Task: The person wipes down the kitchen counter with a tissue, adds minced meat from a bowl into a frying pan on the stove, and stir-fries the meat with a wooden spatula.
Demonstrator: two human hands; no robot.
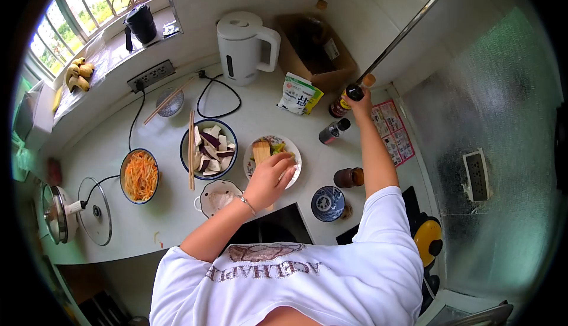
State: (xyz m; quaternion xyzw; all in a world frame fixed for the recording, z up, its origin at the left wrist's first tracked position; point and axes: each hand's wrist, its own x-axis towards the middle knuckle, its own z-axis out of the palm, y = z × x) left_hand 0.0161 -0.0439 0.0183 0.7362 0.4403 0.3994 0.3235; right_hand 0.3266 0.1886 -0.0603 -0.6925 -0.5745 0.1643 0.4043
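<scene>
Stretched out to the back right, my right hand (pixel 360 105) is closed round the upper part of a dark sauce bottle (pixel 339 107) with a red and yellow label. My left hand (pixel 273 175) hovers over the near side of a floral plate (pixel 296 155), its fingers loosely bent and apart. A wooden spatula (pixel 261 151) lies across that plate beside some green food; the hand hides much of its handle. Close to the right forearm stands a smaller dark bottle (pixel 334 131). Below it are a brown jar (pixel 349 177) and a blue patterned bowl (pixel 328 203).
Left of the plate are a bowl of cut eggplant (pixel 216 148) with chopsticks (pixel 191 151), shredded carrot (pixel 141 176) in a bowl, and a white handled dish (pixel 205 200). Behind stand a kettle (pixel 239 45), a salt bag (pixel 299 94) and a cardboard box (pixel 337 71). A glass lid (pixel 94 210) lies left.
</scene>
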